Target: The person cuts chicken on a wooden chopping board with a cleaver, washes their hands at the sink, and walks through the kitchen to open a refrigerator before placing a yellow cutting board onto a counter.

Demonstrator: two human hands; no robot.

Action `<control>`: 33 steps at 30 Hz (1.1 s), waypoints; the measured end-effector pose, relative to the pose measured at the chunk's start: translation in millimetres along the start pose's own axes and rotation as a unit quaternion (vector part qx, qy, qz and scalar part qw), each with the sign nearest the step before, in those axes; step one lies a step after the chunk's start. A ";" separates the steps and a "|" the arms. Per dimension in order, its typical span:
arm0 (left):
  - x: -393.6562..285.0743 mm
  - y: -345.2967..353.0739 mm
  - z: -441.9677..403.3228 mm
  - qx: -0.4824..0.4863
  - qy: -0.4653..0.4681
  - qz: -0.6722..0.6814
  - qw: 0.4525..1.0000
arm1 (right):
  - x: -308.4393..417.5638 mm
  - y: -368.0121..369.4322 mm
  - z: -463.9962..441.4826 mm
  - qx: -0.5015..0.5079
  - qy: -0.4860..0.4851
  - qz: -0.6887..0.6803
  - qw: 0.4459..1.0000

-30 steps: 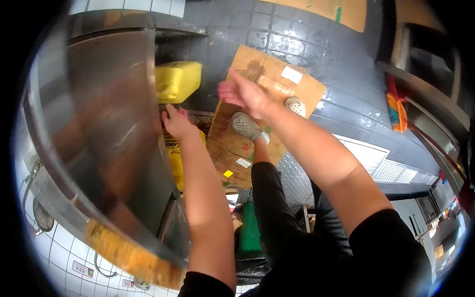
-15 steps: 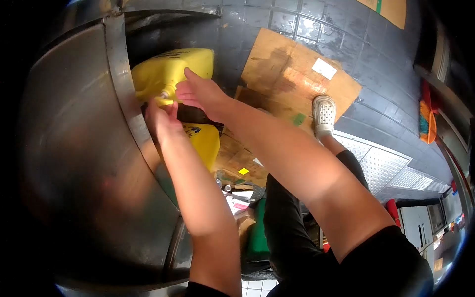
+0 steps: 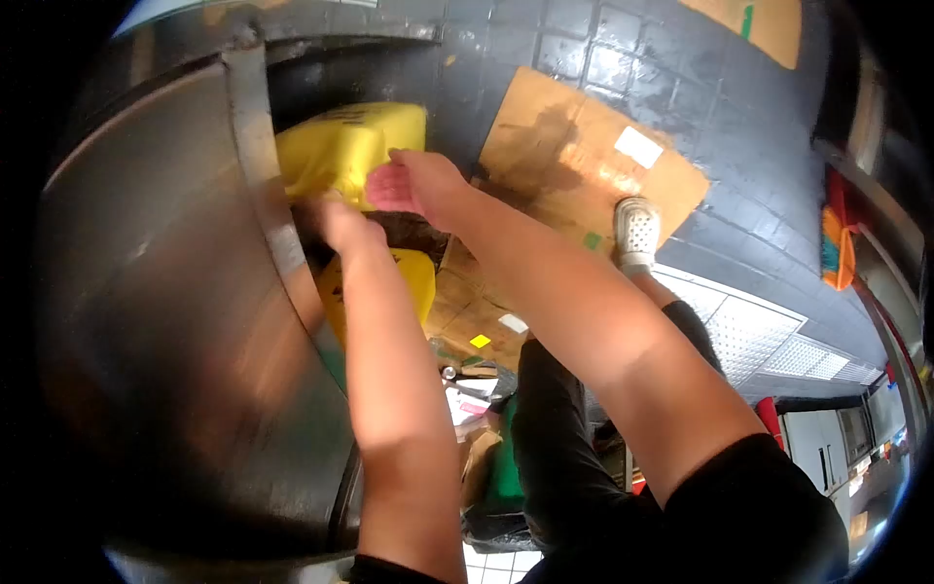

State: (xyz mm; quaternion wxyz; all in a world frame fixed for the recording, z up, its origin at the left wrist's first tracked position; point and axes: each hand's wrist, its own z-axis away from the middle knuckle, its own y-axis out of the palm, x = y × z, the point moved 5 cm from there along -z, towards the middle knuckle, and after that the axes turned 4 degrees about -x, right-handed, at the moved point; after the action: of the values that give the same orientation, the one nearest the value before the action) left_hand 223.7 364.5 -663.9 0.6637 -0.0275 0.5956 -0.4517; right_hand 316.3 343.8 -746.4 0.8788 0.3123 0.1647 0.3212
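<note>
A yellow plastic jug [image 3: 365, 131] with dark lettering lies on its side on the low shelf, its neck end toward me. My left hand [image 3: 341, 222] is at that neck, its fingers closed around the small yellow cap, which they mostly hide. My right hand [image 3: 420, 185] is just right of it against the jug's near side, with fingers curled in and thumb up. Whether it holds anything is hidden. Below my hands a second yellow jug [image 3: 413, 282] is partly covered by my left forearm.
A curved steel panel [image 3: 175, 321] fills the left side. Flattened cardboard [image 3: 545, 185] lies on the dark tiled floor, with my white clog [image 3: 637, 229] on its edge. Small packets [image 3: 472, 401] and a green container [image 3: 508, 457] are beside my leg. Metal drain plates [image 3: 739, 321] lie right.
My left hand has moved slightly right and down at the jug's neck, hiding the cap. My right hand has shifted a little right and down, its fingers more curled.
</note>
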 end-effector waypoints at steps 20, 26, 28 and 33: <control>-461.4 -369.9 344.1 0.260 0.082 0.753 0.598 | -50.8 418.2 681.4 0.366 -0.502 0.728 0.291; -505.3 -522.3 370.0 0.272 0.171 0.767 0.556 | -148.1 530.1 740.6 0.372 -0.537 0.742 0.149; -483.2 -550.8 317.2 0.256 0.092 0.814 0.514 | -203.5 526.3 745.8 0.420 -0.550 0.709 0.139; -447.8 -640.8 287.3 0.197 0.116 0.805 0.548 | -305.8 554.1 712.7 0.438 -0.490 0.736 0.165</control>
State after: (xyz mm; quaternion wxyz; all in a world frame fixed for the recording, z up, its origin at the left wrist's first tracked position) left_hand 147.4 125.2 130.2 0.6637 0.6475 0.3359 0.1658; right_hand 183.6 155.7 178.5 -0.1474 0.7147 -0.4924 0.4744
